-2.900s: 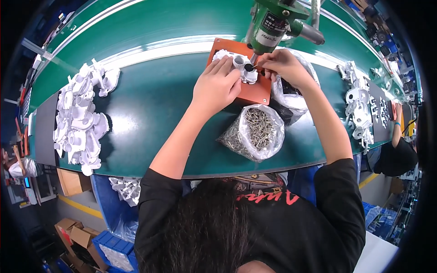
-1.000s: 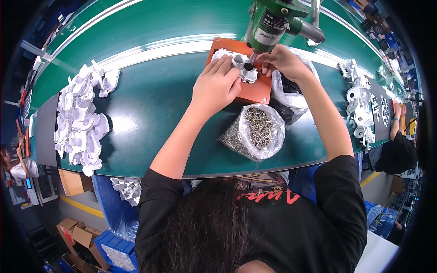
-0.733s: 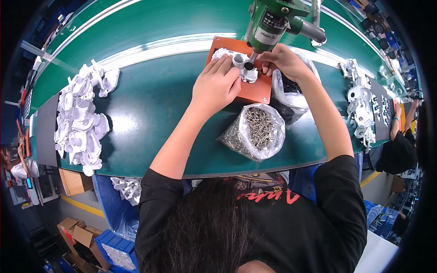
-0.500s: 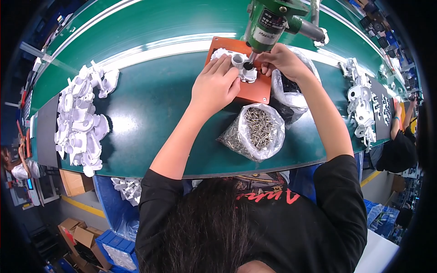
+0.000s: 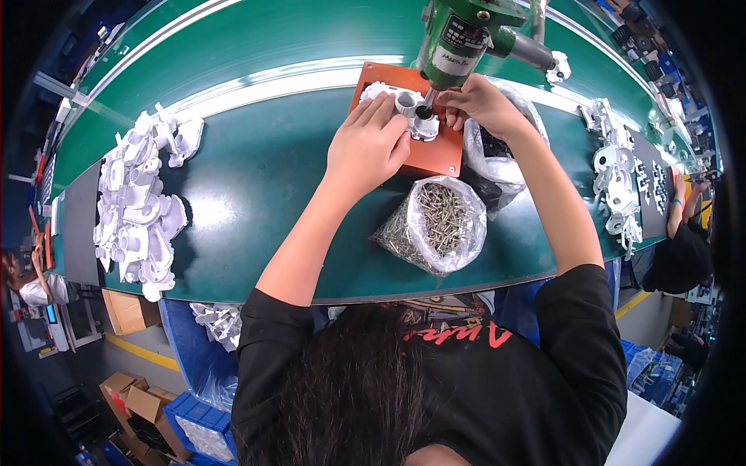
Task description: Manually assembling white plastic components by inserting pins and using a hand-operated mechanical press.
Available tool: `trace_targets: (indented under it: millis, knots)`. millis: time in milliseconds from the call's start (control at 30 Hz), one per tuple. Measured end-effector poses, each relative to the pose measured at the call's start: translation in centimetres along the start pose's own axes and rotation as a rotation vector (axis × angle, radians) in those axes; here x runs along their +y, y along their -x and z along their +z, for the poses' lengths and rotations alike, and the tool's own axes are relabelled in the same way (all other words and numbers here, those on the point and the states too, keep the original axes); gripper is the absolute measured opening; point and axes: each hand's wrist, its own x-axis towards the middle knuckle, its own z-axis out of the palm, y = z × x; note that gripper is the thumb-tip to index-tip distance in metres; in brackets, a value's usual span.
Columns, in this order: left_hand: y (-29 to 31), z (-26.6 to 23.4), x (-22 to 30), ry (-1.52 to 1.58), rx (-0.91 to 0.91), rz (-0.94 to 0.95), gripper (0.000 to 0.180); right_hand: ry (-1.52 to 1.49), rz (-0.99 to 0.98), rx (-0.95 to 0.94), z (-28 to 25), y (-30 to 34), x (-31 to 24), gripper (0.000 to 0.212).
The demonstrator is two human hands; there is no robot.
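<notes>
A white moulded plastic part with round sockets lies on an orange fixture block. My left hand rests over its left side, fingers stretched across it and thumb bent along the near side, holding it on the block. Above, the green machine head points its metal shaft down at the part, with a black round piece at the shaft's lower end. My right hand has curled fingers, thumb and forefinger close against the shaft. Whatever they may pinch is hidden.
An open clear bag of metal screws stands nearer me. Behind my right forearm is a bag with dark pieces. White parts are heaped at left and right. A green conveyor runs along the far side.
Both my hands, the white part and the machine head stay nearly still. A white piece on the conveyor beside the machine has shifted slightly right.
</notes>
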Motion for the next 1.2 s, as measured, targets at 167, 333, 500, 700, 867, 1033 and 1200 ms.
trace_targets:
  millis: [167,333,500,700,867,1033,1200]
  knots:
    - [0.0,0.02,-0.01,0.01,-0.007,-0.007,0.012,0.007,-0.001,0.008,-0.01,-0.08,0.2,0.022]
    - [0.04,0.04,-0.01,0.003,-0.012,-0.01,0.012,0.007,-0.01,0.004,-0.04,-0.09,0.4,0.022]
    - [-0.01,0.02,0.09,-0.001,-0.011,-0.015,0.012,0.011,-0.024,0.015,0.08,-0.01,0.51,0.022]
    - [-0.07,-0.03,0.23,-0.022,0.01,-0.004,0.012,0.041,-0.047,0.025,0.18,0.27,0.46,0.024]
    - [-0.17,-0.05,0.28,-0.021,0.01,-0.003,0.012,-0.031,-0.031,0.032,0.25,0.48,0.15,0.023]
    - [-0.3,0.02,0.39,-0.028,0.001,-0.016,0.012,-0.056,-0.023,0.094,0.52,0.83,0.19,0.023]
    - [-0.33,-0.05,0.27,-0.042,-0.026,-0.027,0.012,-0.078,-0.045,0.126,0.91,0.75,0.55,0.023]
